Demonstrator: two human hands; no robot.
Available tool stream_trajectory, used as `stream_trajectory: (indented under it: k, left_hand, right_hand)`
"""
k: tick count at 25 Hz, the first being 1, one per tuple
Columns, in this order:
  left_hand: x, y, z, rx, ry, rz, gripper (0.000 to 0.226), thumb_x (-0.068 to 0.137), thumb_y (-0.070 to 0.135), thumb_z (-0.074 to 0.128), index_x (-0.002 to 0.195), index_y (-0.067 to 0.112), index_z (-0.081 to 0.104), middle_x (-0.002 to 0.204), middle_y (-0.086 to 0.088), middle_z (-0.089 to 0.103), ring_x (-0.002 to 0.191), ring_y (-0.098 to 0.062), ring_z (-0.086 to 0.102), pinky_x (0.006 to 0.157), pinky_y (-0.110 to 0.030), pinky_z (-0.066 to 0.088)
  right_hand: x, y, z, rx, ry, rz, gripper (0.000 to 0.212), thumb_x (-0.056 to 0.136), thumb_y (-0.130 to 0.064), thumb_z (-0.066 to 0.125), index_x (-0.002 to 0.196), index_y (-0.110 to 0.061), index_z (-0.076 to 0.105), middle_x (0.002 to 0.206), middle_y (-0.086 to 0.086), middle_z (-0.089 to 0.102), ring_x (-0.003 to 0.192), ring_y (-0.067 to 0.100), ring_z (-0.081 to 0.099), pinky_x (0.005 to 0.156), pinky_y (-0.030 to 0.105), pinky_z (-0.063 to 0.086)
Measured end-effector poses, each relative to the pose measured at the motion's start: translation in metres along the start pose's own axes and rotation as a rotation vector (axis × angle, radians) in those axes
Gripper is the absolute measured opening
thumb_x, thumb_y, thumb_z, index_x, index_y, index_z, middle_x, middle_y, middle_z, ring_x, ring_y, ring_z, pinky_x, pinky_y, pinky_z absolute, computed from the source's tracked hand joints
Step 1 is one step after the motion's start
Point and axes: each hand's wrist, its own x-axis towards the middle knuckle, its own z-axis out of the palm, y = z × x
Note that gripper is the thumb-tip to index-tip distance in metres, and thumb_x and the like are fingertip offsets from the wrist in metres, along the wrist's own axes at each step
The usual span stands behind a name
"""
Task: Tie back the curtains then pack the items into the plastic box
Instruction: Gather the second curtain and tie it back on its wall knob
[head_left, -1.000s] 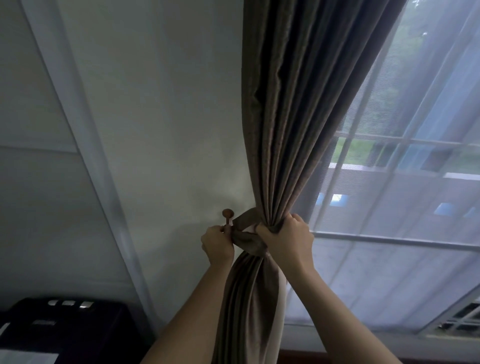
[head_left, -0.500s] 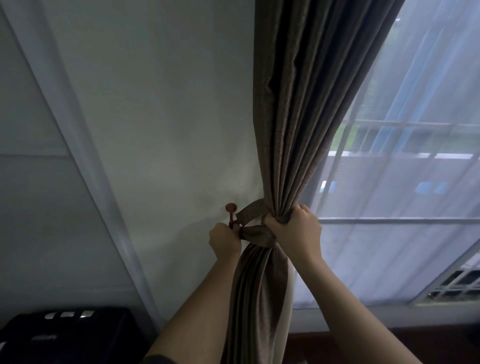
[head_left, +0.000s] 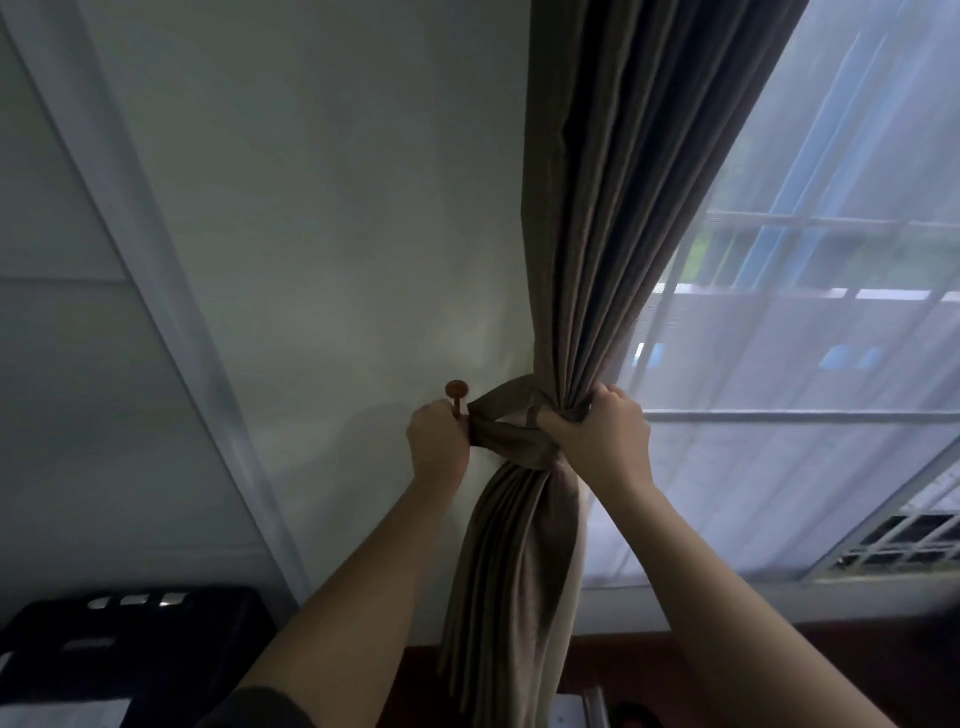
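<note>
A dark brown curtain (head_left: 613, 208) hangs down the middle, gathered into a narrow bunch at a matching fabric tie-back band (head_left: 506, 431). A round brown wall hook (head_left: 457, 391) sticks out of the white wall just left of the band. My left hand (head_left: 437, 441) is closed on the band's left end right below the hook. On the right side of the bunch, my right hand (head_left: 602, 436) grips the gathered curtain and the band together. The plastic box is not in view.
A sheer white curtain (head_left: 810, 389) covers the window on the right, with a vent grille (head_left: 904, 540) below it. A black device (head_left: 130, 629) sits at the lower left by a white wall trim (head_left: 171, 312). A dark red sill runs along the bottom.
Both hands and the tie-back have stayed at the hook. The view has drifted, so the curtain sits slightly further right and lower in frame.
</note>
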Motion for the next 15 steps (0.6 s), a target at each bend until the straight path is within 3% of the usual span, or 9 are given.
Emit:
stream_trajectory:
  k: [5,7,9,10,13,15]
  left_hand:
    - [0.011,0.008,0.002,0.071,-0.052,-0.075,0.014,0.086,0.008,0.057,0.088,-0.004,0.066,0.089,-0.02,0.069,0.086,-0.033,0.066,0.07,-0.033,0.048]
    - [0.008,0.008,0.003,0.09,-0.076,-0.064,0.016,0.087,0.006,0.055,0.09,-0.006,0.064,0.093,-0.023,0.068,0.09,-0.037,0.064,0.07,-0.035,0.046]
    - [0.004,-0.001,0.003,0.033,-0.109,-0.039,0.022,0.09,0.012,0.055,0.088,-0.008,0.065,0.092,-0.024,0.068,0.089,-0.037,0.064,0.068,-0.035,0.042]
    - [-0.001,-0.01,0.003,-0.028,-0.107,-0.034,0.025,0.091,0.016,0.055,0.089,-0.005,0.067,0.091,-0.023,0.069,0.089,-0.035,0.064,0.07,-0.034,0.042]
    - [-0.036,-0.035,0.006,-0.386,-0.113,-0.183,0.017,0.089,0.011,0.054,0.099,0.013,0.067,0.096,-0.012,0.07,0.094,-0.027,0.065,0.083,-0.031,0.049]
    - [-0.057,-0.038,0.013,-0.412,-0.302,-0.178,0.027,0.086,0.007,0.055,0.109,0.018,0.064,0.109,-0.005,0.066,0.102,-0.019,0.061,0.09,-0.028,0.048]
  right_hand:
    - [0.01,0.009,0.006,-0.005,-0.02,-0.061,0.034,0.074,-0.04,0.068,0.092,-0.012,0.06,0.085,0.0,0.051,0.074,0.018,0.048,0.06,0.024,0.033]
    - [0.006,0.018,0.01,0.074,-0.059,-0.112,0.05,0.074,-0.046,0.069,0.11,-0.013,0.056,0.097,0.0,0.051,0.084,0.016,0.052,0.067,0.022,0.041]
    - [-0.009,0.039,0.017,0.209,-0.084,-0.105,0.071,0.075,-0.046,0.069,0.133,-0.015,0.043,0.12,0.002,0.05,0.1,0.013,0.054,0.085,0.028,0.048]
    - [-0.023,0.053,0.021,0.252,-0.074,-0.072,0.071,0.079,-0.041,0.068,0.138,-0.015,0.039,0.127,0.003,0.049,0.101,0.013,0.055,0.088,0.031,0.05]
    - [-0.055,0.089,0.034,0.266,-0.054,0.012,0.043,0.089,-0.019,0.06,0.13,-0.011,0.051,0.12,0.007,0.057,0.096,0.017,0.062,0.088,0.037,0.053]
    - [-0.058,0.1,0.043,0.234,-0.091,-0.001,0.039,0.091,-0.016,0.057,0.129,-0.009,0.052,0.122,0.009,0.057,0.104,0.02,0.061,0.094,0.037,0.05]
